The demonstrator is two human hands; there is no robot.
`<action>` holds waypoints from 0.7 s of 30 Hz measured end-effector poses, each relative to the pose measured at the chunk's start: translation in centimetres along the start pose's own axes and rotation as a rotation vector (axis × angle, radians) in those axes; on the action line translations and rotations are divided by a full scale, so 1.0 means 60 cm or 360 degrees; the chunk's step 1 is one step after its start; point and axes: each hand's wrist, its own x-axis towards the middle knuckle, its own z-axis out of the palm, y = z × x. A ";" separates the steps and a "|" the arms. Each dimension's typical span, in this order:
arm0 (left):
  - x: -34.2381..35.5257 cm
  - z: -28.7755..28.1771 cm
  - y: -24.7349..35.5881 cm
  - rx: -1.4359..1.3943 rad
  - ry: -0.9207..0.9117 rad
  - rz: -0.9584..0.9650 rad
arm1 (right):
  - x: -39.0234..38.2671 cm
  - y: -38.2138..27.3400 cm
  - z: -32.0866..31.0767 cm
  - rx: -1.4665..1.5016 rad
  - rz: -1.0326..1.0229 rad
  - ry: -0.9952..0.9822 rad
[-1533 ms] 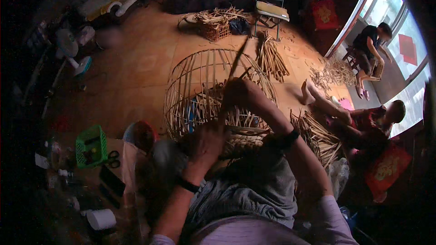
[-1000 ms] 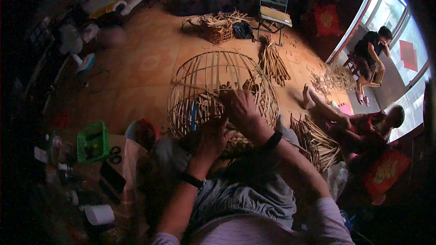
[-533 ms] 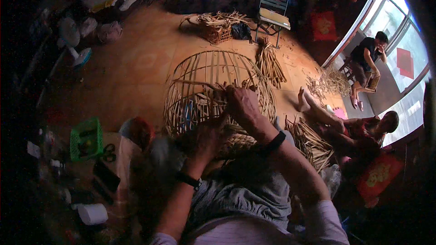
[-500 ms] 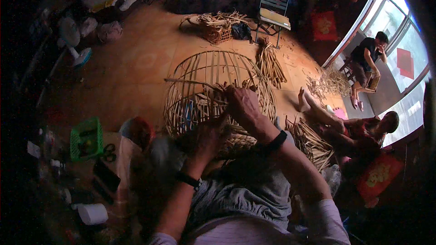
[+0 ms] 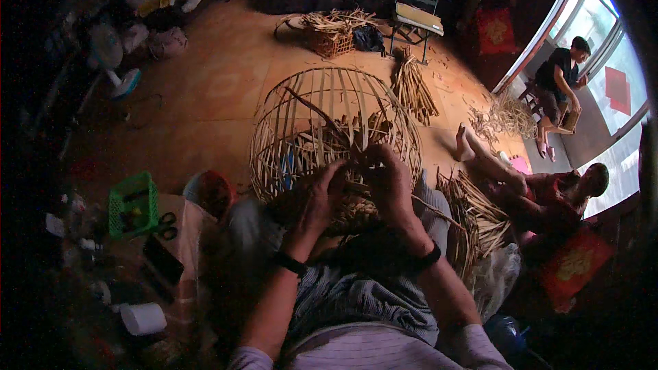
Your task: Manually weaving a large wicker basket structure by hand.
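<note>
A round basket frame (image 5: 266, 144) of thin pale strips, openwork at the far side and densely woven near me, sits in front of my lap. Over its near side my left hand (image 5: 321, 195) is closed, thumb and fingers pinched together. Close beside it my right hand (image 5: 392, 188) has its fingers curled in a pinch. Between them they grip a dark brown dried stalk (image 5: 312, 106). One length slants up and left across the basket; another strip sticks out past my right wrist. The exact fingertip contact is dark and partly hidden.
A bundle of dried stalks (image 5: 473, 216) lies to my right, with another bundle (image 5: 414, 89) beyond the basket. A green plastic basket (image 5: 133, 205) and black scissors (image 5: 166, 226) lie left. Two people sit at right: one by the window (image 5: 558, 82), one with legs stretched out (image 5: 562, 195).
My right hand has come down and right, and my left hand has risen slightly. The stalk, formerly pointing left, now slants up across the basket. The view has shifted a little.
</note>
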 end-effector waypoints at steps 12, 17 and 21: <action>-0.019 0.005 -0.114 -0.0058 0.0160 -0.0064 | -0.096 0.244 -0.069 -0.0045 -0.0535 0.0059; -0.018 -0.015 -0.073 0.0063 -0.0013 -0.0251 | -0.104 0.135 -0.083 0.0037 -0.0293 0.0137; -0.012 -0.005 -0.091 0.0000 0.0010 -0.0083 | -0.019 0.083 -0.104 0.0208 0.0162 0.0290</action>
